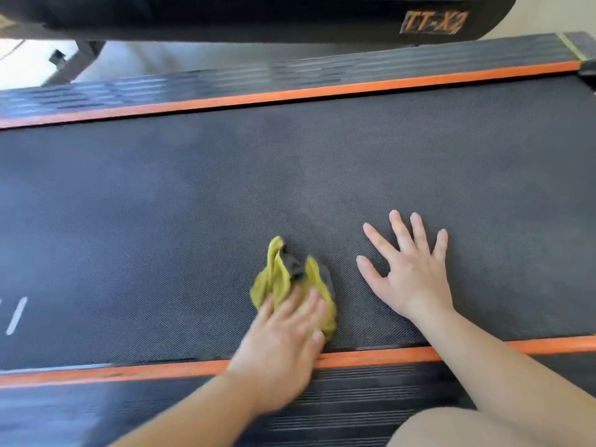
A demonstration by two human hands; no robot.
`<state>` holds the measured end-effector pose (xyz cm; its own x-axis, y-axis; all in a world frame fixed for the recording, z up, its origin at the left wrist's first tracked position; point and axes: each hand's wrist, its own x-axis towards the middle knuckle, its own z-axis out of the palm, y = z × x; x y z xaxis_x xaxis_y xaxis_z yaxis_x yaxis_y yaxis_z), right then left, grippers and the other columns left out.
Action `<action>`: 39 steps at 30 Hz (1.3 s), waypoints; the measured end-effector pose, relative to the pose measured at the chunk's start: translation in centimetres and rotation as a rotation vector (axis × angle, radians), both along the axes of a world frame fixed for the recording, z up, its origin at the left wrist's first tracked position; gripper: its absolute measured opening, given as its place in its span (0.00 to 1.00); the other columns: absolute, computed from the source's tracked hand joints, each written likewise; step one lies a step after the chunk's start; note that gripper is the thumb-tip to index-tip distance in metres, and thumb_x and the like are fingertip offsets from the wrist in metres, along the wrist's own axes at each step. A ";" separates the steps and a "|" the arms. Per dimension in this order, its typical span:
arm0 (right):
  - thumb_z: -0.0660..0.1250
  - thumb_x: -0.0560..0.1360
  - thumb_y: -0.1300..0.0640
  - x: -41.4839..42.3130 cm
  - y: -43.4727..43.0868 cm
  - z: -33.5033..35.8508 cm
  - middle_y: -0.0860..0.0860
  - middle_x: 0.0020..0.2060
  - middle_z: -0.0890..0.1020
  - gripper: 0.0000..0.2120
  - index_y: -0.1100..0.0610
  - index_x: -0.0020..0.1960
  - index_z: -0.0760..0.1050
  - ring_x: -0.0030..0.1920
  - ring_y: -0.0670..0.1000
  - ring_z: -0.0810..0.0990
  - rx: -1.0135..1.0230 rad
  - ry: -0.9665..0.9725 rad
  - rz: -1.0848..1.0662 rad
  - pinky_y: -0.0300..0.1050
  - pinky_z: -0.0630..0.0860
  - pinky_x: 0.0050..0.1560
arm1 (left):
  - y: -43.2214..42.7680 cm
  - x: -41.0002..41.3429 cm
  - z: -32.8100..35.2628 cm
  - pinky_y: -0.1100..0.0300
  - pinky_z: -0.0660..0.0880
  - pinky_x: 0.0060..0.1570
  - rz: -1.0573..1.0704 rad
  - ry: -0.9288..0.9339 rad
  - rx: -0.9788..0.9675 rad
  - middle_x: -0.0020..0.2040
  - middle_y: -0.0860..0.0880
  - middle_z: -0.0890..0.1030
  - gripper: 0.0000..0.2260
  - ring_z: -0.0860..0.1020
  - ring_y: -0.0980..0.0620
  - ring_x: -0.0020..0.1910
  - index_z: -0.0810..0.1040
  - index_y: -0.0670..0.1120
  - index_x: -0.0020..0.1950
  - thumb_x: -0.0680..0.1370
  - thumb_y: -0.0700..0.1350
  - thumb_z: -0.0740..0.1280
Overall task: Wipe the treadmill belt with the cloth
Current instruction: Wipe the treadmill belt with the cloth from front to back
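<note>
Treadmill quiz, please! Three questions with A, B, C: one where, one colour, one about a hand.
1. Where is the cloth? A. In a bucket. B. On the belt. C. On a chair.
2. What colour is most of the cloth? A. Yellow. B. Red. C. White.
3. How is the right hand? A. Flat on the belt, fingers spread. B. In a fist. C. Holding the cloth.
Answers: 1 B, the left hand presses it there; 2 A, only a bit is grey; 3 A, it lies flat on the belt.
</note>
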<state>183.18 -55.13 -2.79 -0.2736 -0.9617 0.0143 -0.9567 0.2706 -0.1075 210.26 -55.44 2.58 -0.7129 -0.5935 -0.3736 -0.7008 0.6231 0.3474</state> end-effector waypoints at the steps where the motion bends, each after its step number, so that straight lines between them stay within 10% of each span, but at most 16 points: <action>1: 0.48 0.79 0.27 0.0 0.0 0.0 0.52 0.84 0.55 0.32 0.34 0.80 0.58 0.83 0.61 0.49 -0.006 0.001 0.002 0.76 0.46 0.76 | 0.9 0.0 0.1 0.48 0.38 0.81 -0.072 0.026 0.037 0.83 0.62 0.46 0.31 0.45 0.54 0.83 0.51 0.58 0.84 0.81 0.61 0.35; 6: 0.47 0.78 0.27 0.1 0.0 0.1 0.51 0.84 0.54 0.32 0.33 0.80 0.57 0.83 0.61 0.47 0.021 0.003 -0.007 0.75 0.45 0.76 | -6.3 3.1 -0.3 0.49 0.50 0.81 -0.224 -0.031 -0.143 0.80 0.59 0.65 0.27 0.63 0.55 0.79 0.64 0.56 0.82 0.83 0.59 0.45; 10: 0.48 0.78 0.27 0.1 -0.1 0.1 0.51 0.84 0.55 0.31 0.33 0.80 0.58 0.83 0.60 0.48 0.027 0.004 -0.007 0.74 0.45 0.76 | -7.1 -0.8 -1.5 0.48 0.41 0.81 0.260 -0.077 -0.157 0.84 0.56 0.49 0.39 0.45 0.52 0.84 0.52 0.53 0.85 0.75 0.62 0.31; 15: 0.49 0.80 0.30 0.2 0.0 0.2 0.50 0.84 0.55 0.29 0.33 0.80 0.59 0.83 0.61 0.49 0.021 0.001 0.000 0.74 0.46 0.76 | -7.2 -1.9 -1.2 0.48 0.38 0.81 -0.217 -0.039 -0.072 0.84 0.59 0.46 0.34 0.48 0.55 0.83 0.48 0.57 0.85 0.78 0.61 0.32; 20: 0.40 0.83 0.33 0.2 0.0 0.4 0.48 0.84 0.51 0.27 0.32 0.81 0.53 0.83 0.59 0.44 0.051 -0.006 0.005 0.73 0.44 0.77 | -8.9 -4.3 -2.4 0.53 0.38 0.81 0.270 -0.022 -0.214 0.82 0.60 0.41 0.38 0.43 0.55 0.83 0.46 0.55 0.85 0.74 0.63 0.28; 25: 0.42 0.82 0.32 0.4 -0.2 0.8 0.48 0.84 0.50 0.27 0.31 0.81 0.53 0.83 0.59 0.43 0.076 -0.015 0.007 0.74 0.43 0.77 | -9.3 -3.1 -1.9 0.55 0.35 0.78 -0.111 0.043 -0.137 0.83 0.61 0.50 0.32 0.50 0.59 0.82 0.51 0.58 0.84 0.81 0.63 0.34; 30: 0.40 0.78 0.25 -0.1 -0.5 1.9 0.47 0.83 0.37 0.31 0.28 0.79 0.39 0.81 0.58 0.31 0.224 -0.060 0.022 0.74 0.34 0.75 | -13.0 -2.5 -2.4 0.52 0.38 0.81 0.279 -0.082 -0.211 0.84 0.57 0.46 0.37 0.43 0.56 0.83 0.48 0.53 0.85 0.76 0.62 0.31; 39: 0.69 0.65 0.21 -1.7 -5.7 10.3 0.45 0.82 0.34 0.53 0.28 0.80 0.42 0.81 0.58 0.31 0.881 -0.198 0.059 0.71 0.52 0.78 | -7.4 -3.4 -1.6 0.52 0.37 0.81 0.076 0.002 -0.012 0.82 0.63 0.37 0.42 0.39 0.59 0.82 0.43 0.60 0.84 0.69 0.65 0.26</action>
